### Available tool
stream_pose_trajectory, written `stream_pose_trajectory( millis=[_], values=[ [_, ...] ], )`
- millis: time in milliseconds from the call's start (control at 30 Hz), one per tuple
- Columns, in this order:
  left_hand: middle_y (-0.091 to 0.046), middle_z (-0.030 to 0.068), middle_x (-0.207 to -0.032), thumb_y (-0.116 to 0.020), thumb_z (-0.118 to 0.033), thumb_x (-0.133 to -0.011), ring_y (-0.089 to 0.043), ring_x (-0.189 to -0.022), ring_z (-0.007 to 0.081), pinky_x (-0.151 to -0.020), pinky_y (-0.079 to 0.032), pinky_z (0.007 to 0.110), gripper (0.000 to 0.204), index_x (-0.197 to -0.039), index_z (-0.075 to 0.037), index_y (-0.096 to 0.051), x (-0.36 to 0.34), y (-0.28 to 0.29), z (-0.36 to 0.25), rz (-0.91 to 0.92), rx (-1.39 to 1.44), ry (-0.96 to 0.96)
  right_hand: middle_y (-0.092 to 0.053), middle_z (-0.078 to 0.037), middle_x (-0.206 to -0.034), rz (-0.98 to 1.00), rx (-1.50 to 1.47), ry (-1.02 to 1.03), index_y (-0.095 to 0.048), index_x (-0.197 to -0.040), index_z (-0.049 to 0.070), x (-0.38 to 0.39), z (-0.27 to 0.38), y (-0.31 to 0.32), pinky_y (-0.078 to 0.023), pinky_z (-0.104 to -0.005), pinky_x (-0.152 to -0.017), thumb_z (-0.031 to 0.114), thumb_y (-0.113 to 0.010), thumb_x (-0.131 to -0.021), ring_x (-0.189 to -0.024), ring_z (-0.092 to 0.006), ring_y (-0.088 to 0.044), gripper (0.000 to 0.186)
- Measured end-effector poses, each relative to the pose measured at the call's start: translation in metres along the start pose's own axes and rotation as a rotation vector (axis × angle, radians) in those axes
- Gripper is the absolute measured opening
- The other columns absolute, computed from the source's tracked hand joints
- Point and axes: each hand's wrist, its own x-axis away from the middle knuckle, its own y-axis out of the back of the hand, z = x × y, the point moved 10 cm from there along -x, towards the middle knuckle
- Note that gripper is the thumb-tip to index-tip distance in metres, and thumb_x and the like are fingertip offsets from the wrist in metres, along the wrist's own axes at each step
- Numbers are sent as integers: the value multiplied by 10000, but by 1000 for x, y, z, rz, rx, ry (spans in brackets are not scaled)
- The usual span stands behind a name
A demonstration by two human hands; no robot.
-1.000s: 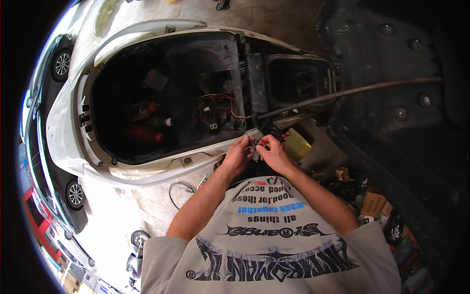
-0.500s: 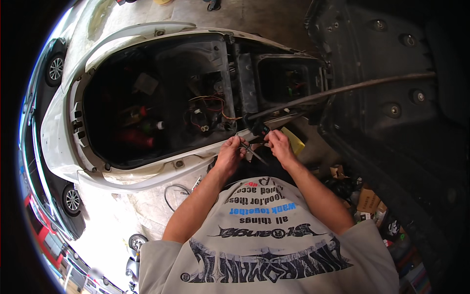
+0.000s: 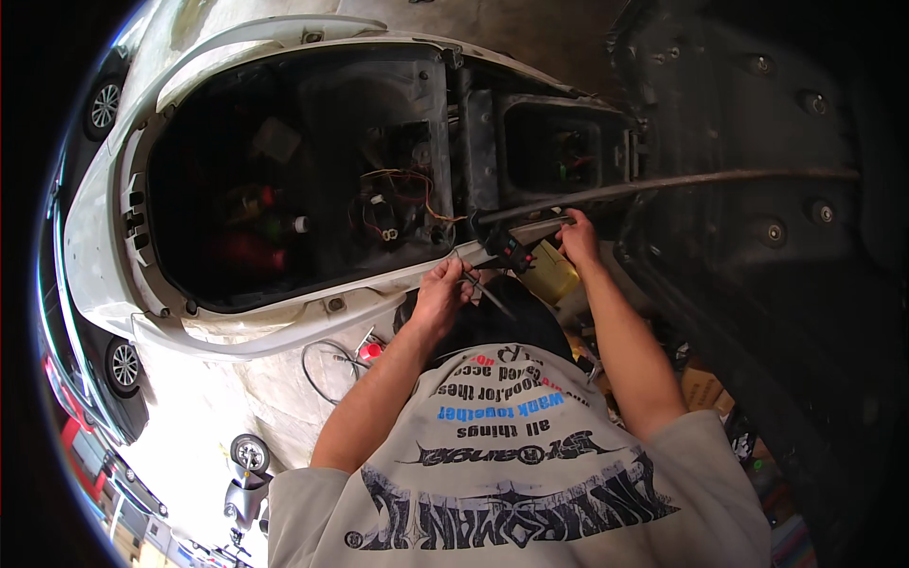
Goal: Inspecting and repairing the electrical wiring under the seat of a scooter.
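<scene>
My left hand (image 3: 443, 295) has its fingers pinched around a thin metal tool (image 3: 485, 292) just below the white scooter body (image 3: 95, 237) rim, while my right hand (image 3: 578, 239) presses closed fingers on the small black connector (image 3: 507, 251) by the long rod (image 3: 663, 185). The tool looks light, stiff and slippery, best gripped near its middle; the connector seems small and fragile.

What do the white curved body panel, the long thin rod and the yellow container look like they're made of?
White curved body panel: probably glossy painted plastic, judging by bright sheen. Long thin rod: apparently dull grey metal, straight and slim. Yellow container: likely matte plastic, soft rounded edges.
</scene>
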Motion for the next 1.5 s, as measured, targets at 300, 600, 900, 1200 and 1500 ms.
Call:
stream_pose_trajectory(
  millis=[300,600,900,1200,1500],
  values=[
    [-586,56,-823,-473,-274,-973,-467,-599,101,-554,-398,212,230,-920,-59,-534,-5,12,10,7,5,-6,-628,-90,-790,117,219,103,-450,-1340,151,-15,19,-23,-477,-305,-491,41,-458,-856,-474,-148,-551,496],
    [-600,45,-816,-482,-289,-969,-490,-594,85,-548,-409,210,246,-924,-55,-541,-1,16,10,1,23,-23,-669,-109,-856,104,321,143,-604,-1173,145,-25,20,-17,-493,-338,-512,86,-478,-866,-505,-198,-606,336],
    [-629,22,-824,-475,-296,-973,-517,-593,50,-535,-420,185,248,-901,-74,-560,-2,20,10,8,33,-49,-634,-65,-1031,220,-37,-111,-500,-1245,59,-14,-4,-11,-343,-206,-414,3,-419,-857,-520,-99,-506,400],
    [-613,42,-809,-476,-282,-972,-502,-587,75,-542,-405,203,251,-911,-53,-560,-5,16,11,-3,41,-31,-627,-73,-1067,298,-163,-195,-481,-1276,63,-8,-10,-13,-344,-217,-436,45,-400,-878,-575,-102,-482,407],
    [-595,47,-816,-473,-267,-974,-477,-587,78,-532,-396,205,250,-911,-39,-556,-5,14,10,-9,20,-36,-624,-115,-1101,317,-251,-214,-465,-1301,66,-10,-16,-16,-357,-222,-406,-20,-370,-823,-489,-112,-482,495]
  ],
)
